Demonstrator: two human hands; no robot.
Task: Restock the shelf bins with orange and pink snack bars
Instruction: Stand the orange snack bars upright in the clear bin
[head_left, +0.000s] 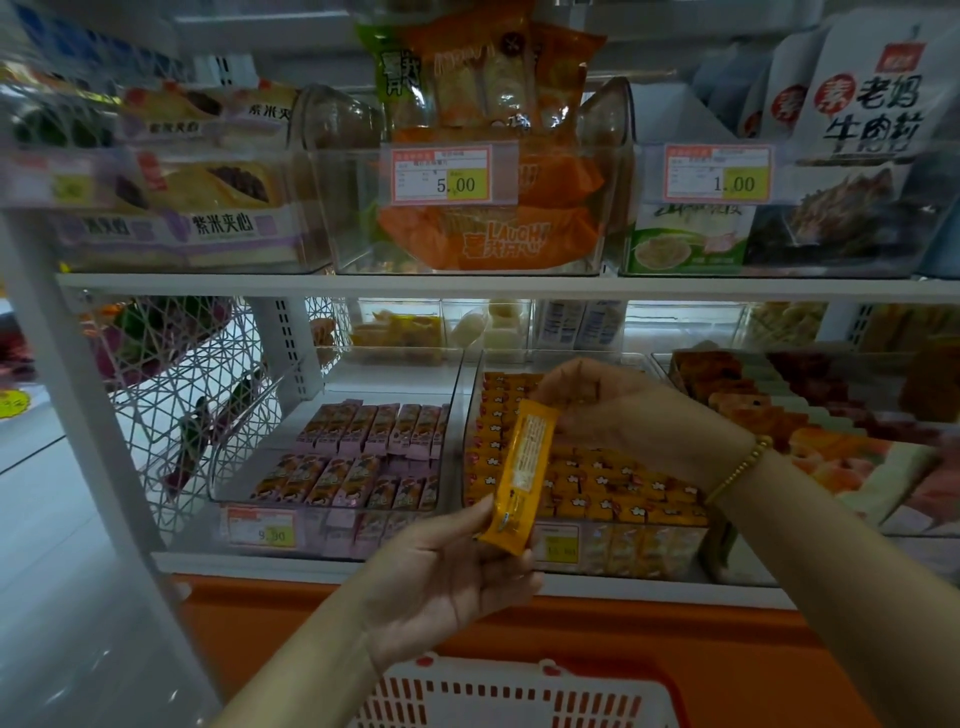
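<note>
an orange snack bar is held upright and slightly tilted in front of the lower shelf, over the clear bin filled with rows of orange bars. the left hand grips its lower end, thumb on the front of the wrapper and fingers curled behind. the right hand, a beaded bracelet on its wrist, pinches the top end. just left of that bin, a second clear bin holds pink snack bars in two rows. a red and white basket sits below the arms.
</note>
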